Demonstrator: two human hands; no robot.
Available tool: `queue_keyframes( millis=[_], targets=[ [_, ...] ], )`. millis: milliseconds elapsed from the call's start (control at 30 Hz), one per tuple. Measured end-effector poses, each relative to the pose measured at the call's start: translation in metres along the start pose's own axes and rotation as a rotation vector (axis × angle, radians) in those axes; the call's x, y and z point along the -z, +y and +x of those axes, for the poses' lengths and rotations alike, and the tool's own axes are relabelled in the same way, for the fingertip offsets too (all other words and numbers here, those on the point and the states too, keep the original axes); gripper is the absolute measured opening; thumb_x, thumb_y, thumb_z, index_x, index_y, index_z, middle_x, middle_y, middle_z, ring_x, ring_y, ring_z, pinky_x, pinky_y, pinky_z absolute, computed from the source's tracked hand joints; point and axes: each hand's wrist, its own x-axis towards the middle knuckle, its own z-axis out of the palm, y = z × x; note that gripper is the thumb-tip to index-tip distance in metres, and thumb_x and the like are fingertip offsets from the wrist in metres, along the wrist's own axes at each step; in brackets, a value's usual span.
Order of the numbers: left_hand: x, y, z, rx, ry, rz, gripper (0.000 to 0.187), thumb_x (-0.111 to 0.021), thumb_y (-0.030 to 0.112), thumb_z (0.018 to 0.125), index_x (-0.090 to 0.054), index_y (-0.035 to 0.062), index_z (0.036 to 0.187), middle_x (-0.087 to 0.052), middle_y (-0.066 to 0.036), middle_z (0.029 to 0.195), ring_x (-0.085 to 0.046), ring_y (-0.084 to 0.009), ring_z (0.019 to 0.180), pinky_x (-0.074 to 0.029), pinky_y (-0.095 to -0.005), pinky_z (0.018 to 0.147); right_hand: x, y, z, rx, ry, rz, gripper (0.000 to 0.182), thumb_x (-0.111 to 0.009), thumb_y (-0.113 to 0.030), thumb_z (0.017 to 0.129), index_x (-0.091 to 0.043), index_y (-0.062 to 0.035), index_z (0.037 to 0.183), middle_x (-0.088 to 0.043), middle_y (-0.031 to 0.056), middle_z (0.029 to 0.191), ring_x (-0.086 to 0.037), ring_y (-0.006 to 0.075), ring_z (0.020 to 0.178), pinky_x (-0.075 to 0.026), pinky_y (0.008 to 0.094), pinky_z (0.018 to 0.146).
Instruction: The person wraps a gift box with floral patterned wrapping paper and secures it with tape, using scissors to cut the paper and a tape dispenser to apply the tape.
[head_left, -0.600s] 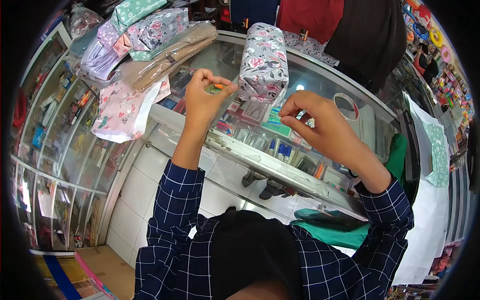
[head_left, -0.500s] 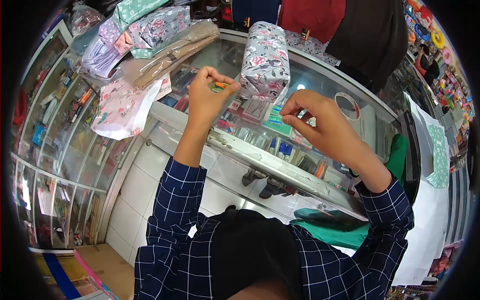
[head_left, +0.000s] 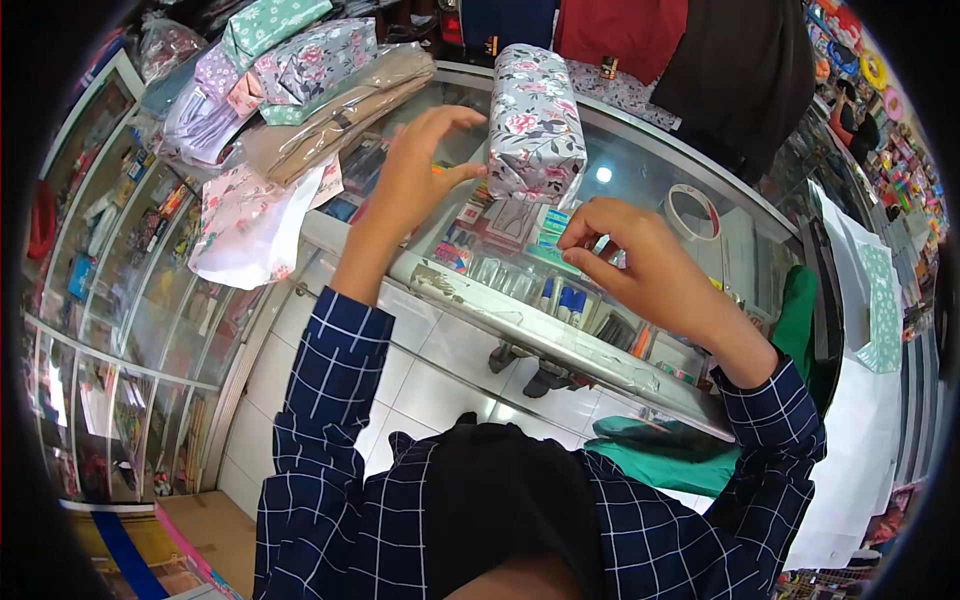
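Observation:
A box-shaped package [head_left: 537, 125] wrapped in grey paper with pink roses stands on the glass counter [head_left: 640, 160]. Beside its left face is my left hand [head_left: 412, 165], thumb and fingers spread wide, fingertips close to the paper. My right hand [head_left: 632, 250] hovers over the counter, below and to the right of the package. Its thumb and index finger are drawn together in a pinch; what they hold, if anything, is too small to make out. A roll of clear tape [head_left: 692, 211] lies on the glass to the right of this hand.
Several wrapped packages [head_left: 315, 62] and a plastic-bagged brown garment [head_left: 340, 115] are piled at the back left, with a floral paper piece [head_left: 245, 225] below. Dark red cloth [head_left: 622, 40] hangs at the back. White paper sheets [head_left: 840, 460] lie at right.
My left hand has opened from a pinch and its fingers have spread beside the package. The right hand stays pinched in nearly the same place.

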Motion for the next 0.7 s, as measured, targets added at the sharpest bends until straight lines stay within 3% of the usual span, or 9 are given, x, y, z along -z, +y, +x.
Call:
queue_keyframes(
  millis=[67, 167, 267, 367, 467, 567, 667, 700],
  targets=[
    [0.008, -0.001, 0.012, -0.298, -0.059, 0.037, 0.05, -0.076, 0.011, 0.071, -0.06, 0.013, 0.118, -0.062, -0.007, 0.115, -0.058, -0.0261, 0.107, -0.045, -0.0375, 0.095, 0.001, 0.0, -0.001, -0.024, -0.018, -0.021, 0.008, -0.063, -0.006, 0.086, -0.059, 0.0003, 0.09, -0.061, 0.0082, 0.086, -0.061, 0.0158, 0.077, -0.047, 0.028, 0.063],
    [0.012, -0.001, 0.025, -0.423, -0.253, 0.054, 0.043, -0.071, 0.008, 0.075, -0.064, 0.0158, 0.117, -0.062, -0.006, 0.116, -0.055, -0.0283, 0.112, -0.042, -0.0392, 0.098, 0.0, 0.004, -0.003, -0.024, -0.038, -0.012, 0.008, -0.063, -0.007, 0.087, -0.06, -0.0005, 0.091, -0.061, 0.0079, 0.088, -0.061, 0.0154, 0.077, -0.047, 0.0283, 0.064],
    [0.009, -0.012, 0.037, -0.367, -0.372, -0.019, 0.035, -0.068, 0.005, 0.077, -0.066, 0.013, 0.11, -0.061, -0.008, 0.114, -0.055, -0.0277, 0.11, -0.04, -0.0382, 0.098, 0.003, 0.001, -0.007, -0.099, -0.055, 0.036, 0.01, -0.063, -0.009, 0.088, -0.061, -0.0014, 0.095, -0.062, 0.0067, 0.09, -0.061, 0.0148, 0.08, -0.048, 0.0279, 0.067],
    [0.022, 0.002, 0.055, -0.455, -0.461, 0.153, 0.027, -0.06, 0.009, 0.08, -0.066, 0.0131, 0.106, -0.063, -0.007, 0.112, -0.055, -0.0277, 0.111, -0.042, -0.0394, 0.094, 0.007, 0.003, -0.013, -0.175, 0.005, 0.069, 0.013, -0.063, -0.01, 0.089, -0.062, -0.0014, 0.098, -0.063, 0.0046, 0.091, -0.06, 0.0113, 0.082, -0.048, 0.0249, 0.069],
    [0.017, 0.022, 0.08, -0.418, -0.578, 0.189, 0.026, -0.06, 0.027, 0.083, -0.067, 0.0123, 0.104, -0.063, -0.008, 0.11, -0.054, -0.0269, 0.111, -0.042, -0.037, 0.094, 0.009, 0.004, -0.015, -0.291, -0.002, 0.166, 0.014, -0.063, -0.011, 0.09, -0.062, -0.0009, 0.1, -0.062, 0.0023, 0.093, -0.059, 0.0073, 0.085, -0.048, 0.0221, 0.072],
    [-0.017, 0.043, 0.095, -0.347, -0.564, -0.183, 0.037, -0.06, 0.043, 0.081, -0.068, 0.013, 0.102, -0.062, -0.007, 0.107, -0.054, -0.0255, 0.111, -0.039, -0.043, 0.097, 0.004, 0.012, -0.018, -0.337, -0.007, 0.234, 0.015, -0.062, -0.011, 0.091, -0.061, -0.0008, 0.102, -0.061, 0.0005, 0.093, -0.057, 0.005, 0.086, -0.047, 0.0206, 0.072],
    [-0.042, 0.049, 0.098, -0.442, -0.584, 0.029, 0.038, -0.064, 0.046, 0.078, -0.069, 0.0153, 0.1, -0.062, -0.007, 0.109, -0.053, -0.0256, 0.114, -0.033, -0.0548, 0.101, 0.003, 0.013, -0.02, -0.326, -0.011, 0.243, 0.016, -0.062, -0.011, 0.092, -0.06, -0.0013, 0.104, -0.061, -0.0003, 0.094, -0.057, 0.005, 0.085, -0.048, 0.0208, 0.073],
    [-0.045, 0.045, 0.101, -0.451, -0.686, 0.026, 0.033, -0.065, 0.041, 0.079, -0.068, 0.0145, 0.098, -0.062, -0.007, 0.109, -0.052, -0.0258, 0.116, -0.032, -0.0518, 0.104, 0.002, 0.016, -0.021, -0.306, 0.026, 0.23, 0.015, -0.063, -0.011, 0.091, -0.061, -0.0007, 0.102, -0.061, 0.0006, 0.091, -0.057, 0.0054, 0.082, -0.047, 0.0208, 0.069]
  ],
)
